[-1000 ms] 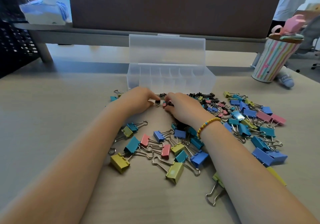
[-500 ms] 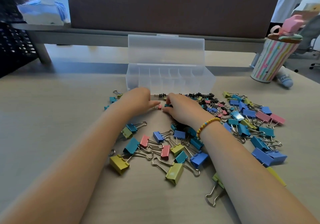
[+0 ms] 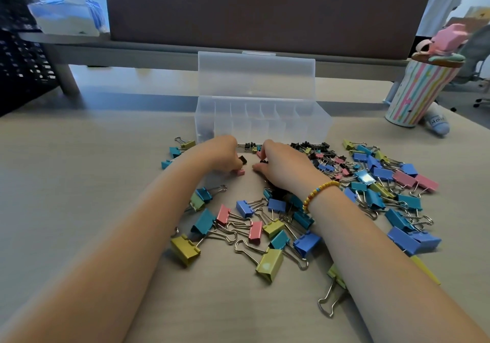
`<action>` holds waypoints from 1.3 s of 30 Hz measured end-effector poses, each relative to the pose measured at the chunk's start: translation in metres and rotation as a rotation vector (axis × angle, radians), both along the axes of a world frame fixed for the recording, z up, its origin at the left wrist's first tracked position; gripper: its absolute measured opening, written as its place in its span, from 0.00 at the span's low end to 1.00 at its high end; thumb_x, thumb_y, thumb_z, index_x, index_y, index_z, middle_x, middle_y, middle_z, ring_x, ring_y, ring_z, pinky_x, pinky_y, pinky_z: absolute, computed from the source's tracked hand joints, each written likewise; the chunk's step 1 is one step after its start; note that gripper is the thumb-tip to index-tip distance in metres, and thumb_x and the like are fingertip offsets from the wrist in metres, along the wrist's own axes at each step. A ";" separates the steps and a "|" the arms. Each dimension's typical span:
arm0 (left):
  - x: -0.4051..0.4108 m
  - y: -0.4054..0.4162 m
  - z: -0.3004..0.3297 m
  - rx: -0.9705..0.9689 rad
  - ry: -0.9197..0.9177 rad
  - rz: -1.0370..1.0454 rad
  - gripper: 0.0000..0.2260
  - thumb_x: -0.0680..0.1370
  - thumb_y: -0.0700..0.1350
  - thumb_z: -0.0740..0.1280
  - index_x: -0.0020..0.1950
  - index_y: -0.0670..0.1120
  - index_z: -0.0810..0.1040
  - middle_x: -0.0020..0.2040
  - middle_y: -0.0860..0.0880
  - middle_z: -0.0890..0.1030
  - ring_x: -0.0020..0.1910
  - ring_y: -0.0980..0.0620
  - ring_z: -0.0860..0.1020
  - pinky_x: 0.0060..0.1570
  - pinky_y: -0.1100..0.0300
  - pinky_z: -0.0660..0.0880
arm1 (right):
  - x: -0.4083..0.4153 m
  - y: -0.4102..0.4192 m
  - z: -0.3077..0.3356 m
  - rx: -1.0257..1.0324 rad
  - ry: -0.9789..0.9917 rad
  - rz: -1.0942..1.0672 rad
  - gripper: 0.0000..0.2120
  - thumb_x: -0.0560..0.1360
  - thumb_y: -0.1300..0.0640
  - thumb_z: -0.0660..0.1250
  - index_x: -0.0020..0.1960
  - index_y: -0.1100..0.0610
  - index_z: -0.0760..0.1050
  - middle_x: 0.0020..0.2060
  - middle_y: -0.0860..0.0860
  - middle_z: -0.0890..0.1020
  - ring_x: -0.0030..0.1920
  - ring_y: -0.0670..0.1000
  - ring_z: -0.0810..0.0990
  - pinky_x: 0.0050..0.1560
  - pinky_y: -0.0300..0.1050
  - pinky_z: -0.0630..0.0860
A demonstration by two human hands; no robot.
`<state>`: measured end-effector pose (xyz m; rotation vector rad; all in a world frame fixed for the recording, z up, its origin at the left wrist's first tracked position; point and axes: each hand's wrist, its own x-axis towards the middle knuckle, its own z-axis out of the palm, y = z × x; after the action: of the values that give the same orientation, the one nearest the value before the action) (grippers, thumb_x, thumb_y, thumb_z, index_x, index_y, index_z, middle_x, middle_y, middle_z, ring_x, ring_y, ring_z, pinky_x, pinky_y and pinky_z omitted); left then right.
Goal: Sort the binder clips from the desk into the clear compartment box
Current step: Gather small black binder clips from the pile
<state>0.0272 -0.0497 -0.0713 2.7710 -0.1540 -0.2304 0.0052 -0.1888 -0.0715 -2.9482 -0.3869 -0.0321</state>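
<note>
Binder clips in blue, teal, yellow, pink and black lie scattered over the desk, big ones (image 3: 270, 263) near me and small ones (image 3: 318, 154) closer to the clear compartment box (image 3: 313, 122). The box stands behind the pile with its lid up, and a few dark clips (image 3: 204, 133) sit in its leftmost compartment. My left hand (image 3: 220, 154) is curled in front of the box, its fingertips closed on a small black clip (image 3: 242, 159); a small pink clip (image 3: 240, 172) lies just below it. My right hand (image 3: 283, 167) pinches another small black clip (image 3: 263, 161).
A striped cup (image 3: 416, 93) with a pink topper stands at the right, a small blue bottle (image 3: 437, 124) lying beside it. A brown partition (image 3: 265, 11) and a raised shelf run behind the box. A black mesh basket (image 3: 23, 61) is at far left. A person stands back right.
My hands have drawn slightly apart, each now with a small black clip at its fingertips. A small pink clip now shows on the desk under my left hand.
</note>
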 end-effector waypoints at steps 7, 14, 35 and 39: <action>0.004 0.012 0.000 -0.499 0.074 0.131 0.09 0.78 0.48 0.64 0.42 0.44 0.76 0.32 0.47 0.71 0.30 0.52 0.66 0.30 0.62 0.64 | 0.003 -0.002 0.002 0.190 0.030 0.004 0.10 0.80 0.54 0.57 0.58 0.55 0.72 0.55 0.53 0.78 0.50 0.52 0.74 0.46 0.45 0.70; 0.003 0.019 0.003 -1.247 0.181 0.323 0.11 0.78 0.40 0.57 0.36 0.48 0.64 0.24 0.53 0.62 0.19 0.59 0.59 0.16 0.70 0.52 | 0.001 -0.001 0.003 0.268 -0.038 0.010 0.15 0.80 0.48 0.56 0.54 0.56 0.75 0.47 0.51 0.79 0.46 0.51 0.76 0.44 0.44 0.72; -0.002 0.009 0.004 -1.314 0.226 0.316 0.15 0.80 0.49 0.55 0.33 0.48 0.66 0.29 0.50 0.70 0.20 0.58 0.63 0.17 0.70 0.55 | 0.001 -0.022 0.009 0.190 0.092 -0.118 0.26 0.74 0.38 0.63 0.62 0.57 0.69 0.52 0.52 0.76 0.48 0.52 0.74 0.42 0.45 0.72; -0.004 0.003 0.001 -0.688 -0.062 0.230 0.09 0.81 0.43 0.55 0.52 0.45 0.75 0.39 0.44 0.77 0.30 0.53 0.70 0.30 0.62 0.68 | 0.003 -0.015 0.002 0.057 0.106 -0.062 0.31 0.71 0.36 0.65 0.64 0.57 0.68 0.59 0.54 0.76 0.55 0.53 0.75 0.52 0.47 0.74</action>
<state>0.0237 -0.0463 -0.0703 2.0869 0.0641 -0.0200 0.0085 -0.2040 -0.0696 -2.8898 -0.2757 0.1032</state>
